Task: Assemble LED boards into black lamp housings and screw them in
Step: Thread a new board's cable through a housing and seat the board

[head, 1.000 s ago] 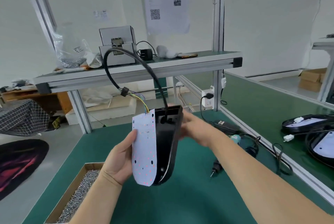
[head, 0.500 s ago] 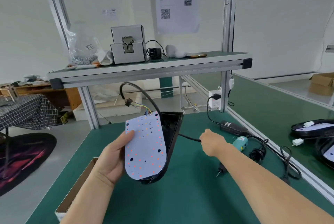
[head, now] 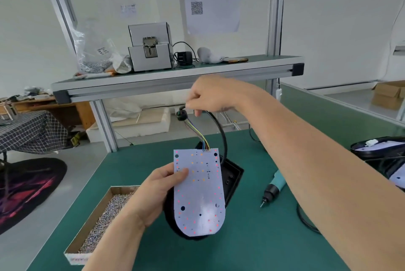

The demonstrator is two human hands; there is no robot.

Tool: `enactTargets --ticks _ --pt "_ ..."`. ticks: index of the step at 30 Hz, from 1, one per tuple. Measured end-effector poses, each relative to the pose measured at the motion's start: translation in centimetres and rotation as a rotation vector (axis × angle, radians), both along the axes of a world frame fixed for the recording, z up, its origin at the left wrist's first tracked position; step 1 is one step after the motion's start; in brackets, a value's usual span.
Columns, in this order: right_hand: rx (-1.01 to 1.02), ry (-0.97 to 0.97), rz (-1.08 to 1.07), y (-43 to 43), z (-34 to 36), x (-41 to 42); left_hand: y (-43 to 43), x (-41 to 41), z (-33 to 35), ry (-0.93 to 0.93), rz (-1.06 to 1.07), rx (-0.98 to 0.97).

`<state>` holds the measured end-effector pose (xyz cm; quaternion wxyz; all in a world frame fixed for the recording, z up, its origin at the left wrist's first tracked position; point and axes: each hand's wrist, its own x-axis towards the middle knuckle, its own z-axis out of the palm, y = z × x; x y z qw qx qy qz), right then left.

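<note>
White and dotted with red and orange, the rounded LED board (head: 198, 194) is standing nearly upright in the left hand (head: 157, 192), whose thumb is pressing on the board's face while the fingers are curling behind it. Directly behind the board, the black plastic lamp housing (head: 232, 180) is leaning against it. Above and beyond the left hand, the right hand (head: 210, 97) is pinching the thick black cable (head: 221, 130) near its collar, where thin coloured wires (head: 198, 134) are fanning down to the board's top edge. The cable is looping down into the housing. Below the right forearm, a teal electric screwdriver (head: 274, 187) is lying on the green tabletop (head: 252, 238). Just left of the left wrist, a cardboard box of small metal screws (head: 105, 216) is sitting.
</note>
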<state>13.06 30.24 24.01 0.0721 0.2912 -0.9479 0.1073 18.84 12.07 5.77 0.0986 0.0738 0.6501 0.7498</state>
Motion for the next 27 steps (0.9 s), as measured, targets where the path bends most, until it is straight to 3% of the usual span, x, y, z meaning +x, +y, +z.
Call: enactTargets --ticks 3,9,13,15,18,20,25,27 --pt "0.027 -0.039 -0.027 0.4 -0.4 0.0 -0.4 0.1 -0.6 -0.029 -0.02 0.034" --pt "-0.401 -0.147 -0.055 2.5 -2.4 -0.3 -1.4 -0.5 -2.2 -0.16 0.099 0.413" --pt "-0.637 -0.255 -0.042 1.5 -7.0 0.0 -1.2 -1.1 -2.6 -0.163 0.158 0.518" --pt "-0.598 -0.212 -0.06 1.2 -9.1 0.1 -1.1 -1.2 -2.7 -0.159 0.152 0.534" --pt "-0.227 -0.002 -0.109 1.5 -10.7 -0.1 -0.8 -1.0 -3.0 -0.132 0.138 0.468" --pt "-0.094 -0.042 -0.133 2.4 -10.5 -0.3 -0.7 -0.8 -3.3 -0.1 0.127 0.397" --pt "-0.369 -0.146 -0.065 5.4 -7.4 -0.3 -1.3 -0.7 -3.6 -0.06 0.072 0.342" --pt "-0.249 -0.139 0.031 4.9 -7.0 -0.3 -1.4 -0.7 -3.9 -0.056 0.034 0.332"
